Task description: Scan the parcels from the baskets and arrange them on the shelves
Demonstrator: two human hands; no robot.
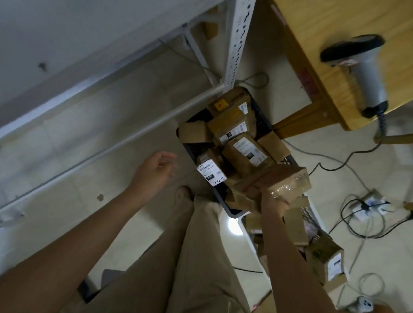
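A dark basket (263,119) on the floor holds several brown cardboard parcels with white labels. My right hand (273,201) grips a taped brown parcel (282,181) just above the basket's near end. My left hand (156,167) hovers to the left of the basket, fingers relaxed and holding nothing. A second, light basket (247,228) with more parcels lies under my right forearm. The grey barcode scanner (362,68) rests on the wooden table (318,27) at the upper right. White metal shelves (110,42) fill the left side.
Cables and a power strip (372,203) sprawl over the tiled floor to the right. A table leg (302,118) stands beside the dark basket. My trouser legs and one foot (184,197) sit between the shelf and the baskets.
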